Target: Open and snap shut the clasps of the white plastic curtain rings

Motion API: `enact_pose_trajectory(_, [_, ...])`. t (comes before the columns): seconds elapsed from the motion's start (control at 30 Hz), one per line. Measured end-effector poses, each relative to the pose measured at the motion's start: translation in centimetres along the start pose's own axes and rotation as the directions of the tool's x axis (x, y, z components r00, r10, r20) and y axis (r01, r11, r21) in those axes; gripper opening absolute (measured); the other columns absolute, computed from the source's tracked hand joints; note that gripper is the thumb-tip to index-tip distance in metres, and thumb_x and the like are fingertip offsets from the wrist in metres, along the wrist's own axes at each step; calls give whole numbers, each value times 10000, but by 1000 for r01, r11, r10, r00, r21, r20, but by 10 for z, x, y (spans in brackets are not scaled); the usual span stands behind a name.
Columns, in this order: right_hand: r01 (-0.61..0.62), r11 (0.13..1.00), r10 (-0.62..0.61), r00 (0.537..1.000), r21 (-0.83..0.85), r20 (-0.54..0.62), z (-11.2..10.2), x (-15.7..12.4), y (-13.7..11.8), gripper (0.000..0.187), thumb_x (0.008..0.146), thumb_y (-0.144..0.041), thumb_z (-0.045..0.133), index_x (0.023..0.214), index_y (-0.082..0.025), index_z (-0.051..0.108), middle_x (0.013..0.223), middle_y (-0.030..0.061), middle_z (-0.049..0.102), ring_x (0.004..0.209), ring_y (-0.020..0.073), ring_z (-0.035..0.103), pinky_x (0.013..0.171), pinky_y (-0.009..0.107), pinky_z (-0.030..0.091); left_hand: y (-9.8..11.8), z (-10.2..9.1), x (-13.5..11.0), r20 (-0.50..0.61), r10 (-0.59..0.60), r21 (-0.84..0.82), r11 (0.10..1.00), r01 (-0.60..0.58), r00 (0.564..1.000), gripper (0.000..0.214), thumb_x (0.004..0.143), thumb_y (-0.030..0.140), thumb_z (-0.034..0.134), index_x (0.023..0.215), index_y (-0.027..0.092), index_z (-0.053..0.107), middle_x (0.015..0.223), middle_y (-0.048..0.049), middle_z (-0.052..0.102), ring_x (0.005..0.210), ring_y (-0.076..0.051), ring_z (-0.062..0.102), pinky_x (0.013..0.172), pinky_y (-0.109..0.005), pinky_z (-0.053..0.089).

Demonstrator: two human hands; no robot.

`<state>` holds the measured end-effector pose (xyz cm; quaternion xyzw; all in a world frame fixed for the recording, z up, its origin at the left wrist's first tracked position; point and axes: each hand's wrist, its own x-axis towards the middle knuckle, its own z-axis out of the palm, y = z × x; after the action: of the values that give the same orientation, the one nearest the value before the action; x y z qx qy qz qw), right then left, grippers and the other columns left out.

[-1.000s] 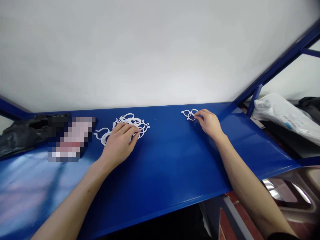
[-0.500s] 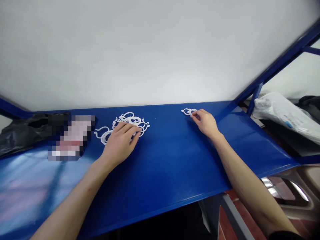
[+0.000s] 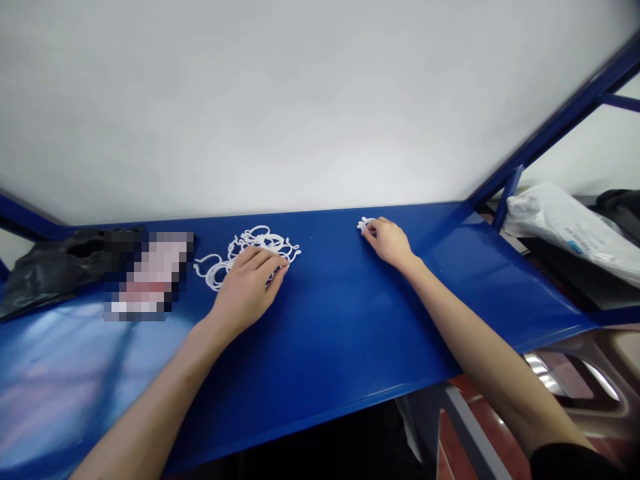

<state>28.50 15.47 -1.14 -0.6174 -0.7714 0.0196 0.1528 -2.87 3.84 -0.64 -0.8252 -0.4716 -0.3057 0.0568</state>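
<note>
A tangled pile of white ring-shaped hooks (image 3: 263, 239), probably plastic curtain rings with knobbed ends, lies on the blue table (image 3: 320, 333). My left hand (image 3: 250, 280) rests over the pile's near side, thumb and index tips drawn together at a white ring; the palm hides part of the heap. Farther right, my right hand (image 3: 390, 241) pinches a white ring between thumb and fingers near the table's back edge. White rings (image 3: 364, 225) overlap at those fingertips, and how many is unclear.
Left of the pile lies a blurred-out flat item (image 3: 150, 273) beside a black plastic bag (image 3: 55, 263). A white wall (image 3: 310, 107) rises behind the table. At right are a blue metal frame (image 3: 510, 193) and a white plastic package (image 3: 565, 223).
My right hand has moved a little left, bringing its ring closer onto the ring lying there. My left hand stays over the pile, nearly unmoved.
</note>
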Motion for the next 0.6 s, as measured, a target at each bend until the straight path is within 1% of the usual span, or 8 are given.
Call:
enact_pose_trajectory(0.1, [44, 999, -42, 997, -29, 70, -4, -21, -31, 177, 974, -335, 575, 946, -211, 697, 1012, 78, 690, 798, 205, 655, 645, 291, 422, 10, 2, 0, 1, 47, -22, 999, -47, 999, 184, 982, 202, 517, 1022, 197, 696, 973, -57, 732, 969, -231, 614, 921, -411, 522])
enact_pose_trajectory(0.23, [143, 987, -132, 981, -69, 140, -6, -57, -76, 211, 1001, -345, 550, 984, -197, 700, 1028, 97, 691, 800, 222, 679, 613, 302, 432, 27, 7, -4, 38, 132, -77, 989, -129, 990, 195, 993, 181, 503, 1071, 179, 681, 1016, -57, 728, 973, -206, 622, 937, -384, 521])
enact_pose_trajectory(0.33, [214, 975, -205, 970, -55, 132, -7, -79, -96, 256, 1007, -393, 543, 1044, -196, 702, 1040, 98, 691, 777, 219, 688, 586, 308, 439, 36, 11, -7, 84, 173, -93, 982, -165, 981, 203, 1000, 189, 492, 1081, 172, 677, 1019, -60, 720, 956, -202, 631, 921, -378, 530])
enact_pose_trajectory(0.4, [261, 965, -258, 962, -25, 86, -10, -86, -97, 300, 994, -449, 559, 1096, -202, 695, 1075, 100, 687, 777, 210, 685, 590, 308, 457, 37, 13, -9, 119, 177, -95, 982, -166, 977, 211, 1004, 198, 486, 1090, 180, 678, 1023, -59, 717, 956, -206, 633, 912, -382, 533])
enact_pose_trajectory(0.47, [318, 948, -318, 948, 13, 27, -16, -86, -90, 352, 971, -506, 577, 1113, -204, 689, 1105, 107, 675, 831, 219, 677, 624, 320, 493, 36, 13, -9, 138, 164, -95, 984, -152, 977, 217, 1005, 202, 483, 1101, 181, 677, 1027, -62, 715, 961, -209, 631, 914, -389, 533])
enact_pose_trajectory(0.53, [386, 921, -386, 922, 58, -19, -24, -82, -76, 374, 938, -535, 615, 1098, -206, 692, 1144, 115, 649, 939, 249, 653, 696, 356, 538, 35, 13, -9, 138, 153, -95, 985, -141, 978, 217, 1005, 208, 488, 1098, 173, 680, 1024, -65, 719, 960, -210, 630, 918, -398, 534])
enact_pose_trajectory(0.6, [461, 880, -461, 887, 113, -27, -30, -75, -61, 347, 897, -504, 684, 1099, -222, 697, 1233, 116, 606, 1046, 271, 614, 818, 418, 561, 33, 12, -8, 134, 142, -101, 986, -129, 981, 215, 1003, 216, 494, 1081, 174, 691, 1013, -64, 726, 954, -209, 635, 912, -401, 539])
